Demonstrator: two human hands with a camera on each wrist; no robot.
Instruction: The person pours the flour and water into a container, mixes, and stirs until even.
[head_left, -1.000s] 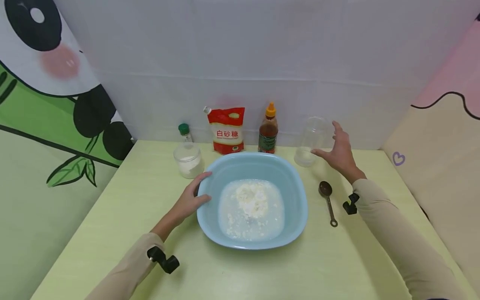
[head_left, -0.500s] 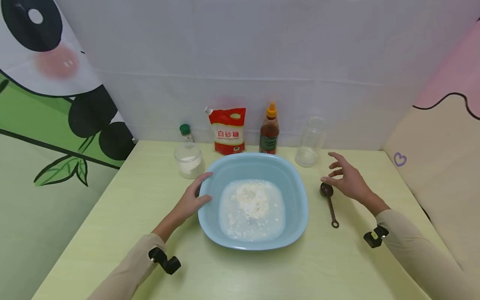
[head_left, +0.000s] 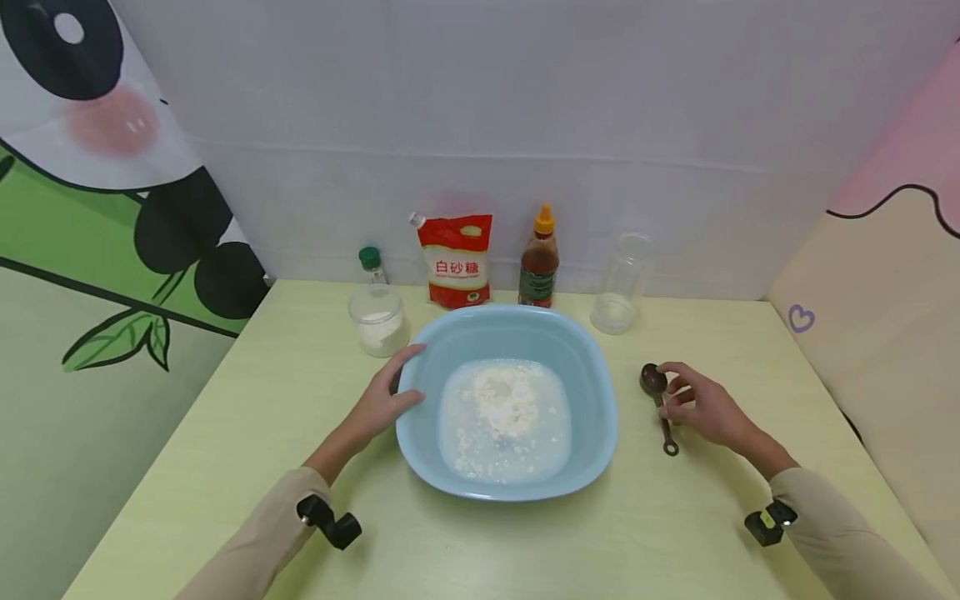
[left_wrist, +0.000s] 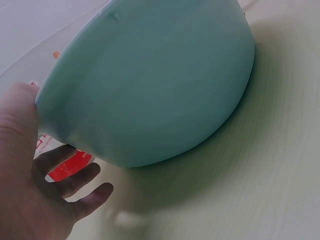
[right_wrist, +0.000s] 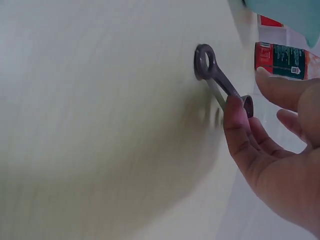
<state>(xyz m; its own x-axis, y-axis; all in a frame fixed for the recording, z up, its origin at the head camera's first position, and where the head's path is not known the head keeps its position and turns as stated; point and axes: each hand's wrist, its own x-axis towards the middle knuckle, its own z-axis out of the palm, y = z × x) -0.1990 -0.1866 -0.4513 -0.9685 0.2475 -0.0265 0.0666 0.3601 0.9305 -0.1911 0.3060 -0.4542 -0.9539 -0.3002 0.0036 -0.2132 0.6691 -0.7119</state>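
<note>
My left hand [head_left: 377, 402] grips the left rim of a light-blue plastic basin [head_left: 517, 332], its thumb over the edge. Cloudy liquid with a heap of white powder [head_left: 507, 402] lies in the basin. The left wrist view shows the outer wall of the basin [left_wrist: 160, 90], with several fingers spread under the rim. On the table to the right, a dark brown measuring spoon [head_left: 652, 380] lies beside my right hand [head_left: 708, 408]. In the right wrist view one fingertip appears to touch the spoon's handle [right_wrist: 226, 84], while the other fingers stand apart from it.
Behind the basin stand a jar of white powder [head_left: 380, 327], a green-capped shaker [head_left: 371, 263], a red-and-white sugar pouch [head_left: 456, 262] and an orange-capped bottle [head_left: 537, 262]. A clear tall cup [head_left: 619, 287] stands at the back right, near the wall [head_left: 720, 225].
My right hand has moved away from the clear cup, down and toward me, to the measuring spoon. The left hand keeps its grip on the basin.
</note>
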